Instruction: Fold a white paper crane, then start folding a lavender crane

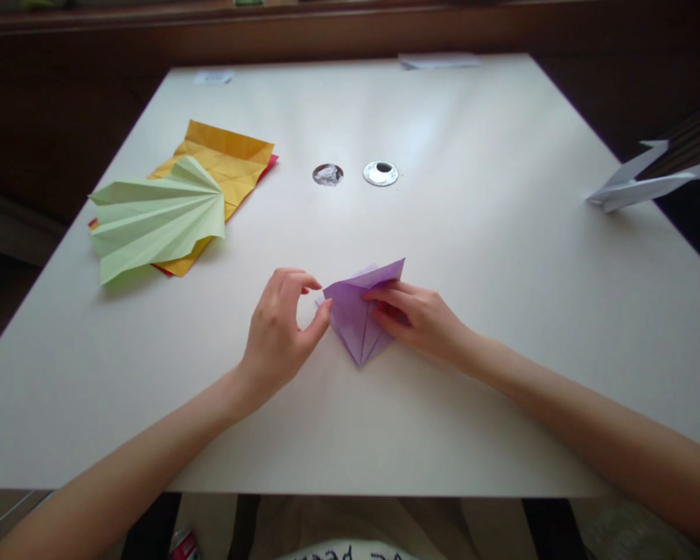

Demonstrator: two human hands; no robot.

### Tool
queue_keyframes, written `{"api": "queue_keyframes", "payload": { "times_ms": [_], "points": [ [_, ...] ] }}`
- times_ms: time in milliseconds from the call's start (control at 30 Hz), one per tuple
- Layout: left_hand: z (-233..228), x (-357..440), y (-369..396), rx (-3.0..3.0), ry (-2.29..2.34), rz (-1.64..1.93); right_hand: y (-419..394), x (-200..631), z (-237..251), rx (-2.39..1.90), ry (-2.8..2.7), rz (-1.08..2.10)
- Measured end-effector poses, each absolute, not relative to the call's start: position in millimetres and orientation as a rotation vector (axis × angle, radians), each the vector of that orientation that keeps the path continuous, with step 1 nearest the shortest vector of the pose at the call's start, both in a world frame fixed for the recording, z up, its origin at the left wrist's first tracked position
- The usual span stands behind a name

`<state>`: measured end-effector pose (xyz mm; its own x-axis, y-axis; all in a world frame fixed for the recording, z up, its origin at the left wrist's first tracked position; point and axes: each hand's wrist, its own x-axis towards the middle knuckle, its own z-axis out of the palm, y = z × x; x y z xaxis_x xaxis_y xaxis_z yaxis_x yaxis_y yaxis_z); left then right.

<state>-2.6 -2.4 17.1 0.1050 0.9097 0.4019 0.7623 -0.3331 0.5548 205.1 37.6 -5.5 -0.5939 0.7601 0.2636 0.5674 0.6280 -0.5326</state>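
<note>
We are folding a small purple paper, already creased into a pointed kite-like shape (pixel 362 315), on the white table (pixel 502 233). To do this step well, we think we should press the paper flat with one hand and keep the edges aligned before we sharpen any crease, because a thin sheet like this slips easily on a smooth surface.

Our right hand (pixel 423 319) lies on the right part of the purple paper, the fingers stretched flat and pressing it down, not closed around it. Our left hand (pixel 280 330) is just at the left edge of the paper; the thumb tip touches this edge and the other fingers are curled above it, loosely half open, gripping nothing that we can see. So the paper lies between both hands, its sharp tip pointing toward us.

Far to the left of the left hand rest a pale green pleated paper fan (pixel 157 218) on top of yellow and red paper sheets (pixel 230 159). Beyond the hands are two round metal fittings (pixel 380 173).
</note>
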Motion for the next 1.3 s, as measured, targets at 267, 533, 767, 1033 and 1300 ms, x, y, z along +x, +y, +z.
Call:
{"api": "queue_keyframes", "payload": {
  "times_ms": [267,533,767,1033,1300],
  "points": [
    [12,6,19,1.886,1.818,0.538,39,203,-12,-1.058,-2.399,0.492],
    [10,15,21,1.917,1.722,0.543,42,200,-4,-1.09,-2.39,0.672],
    [13,12,18,1.851,1.66,0.569,40,194,0,-1.248,-2.381,0.642],
    [18,8,17,1.824,1.504,0.625,43,195,2,-1.245,-2.416,0.673],
    [15,11,19,1.863,1.481,0.617,45,198,-10,-0.927,-2.421,0.636]
  ]
}}
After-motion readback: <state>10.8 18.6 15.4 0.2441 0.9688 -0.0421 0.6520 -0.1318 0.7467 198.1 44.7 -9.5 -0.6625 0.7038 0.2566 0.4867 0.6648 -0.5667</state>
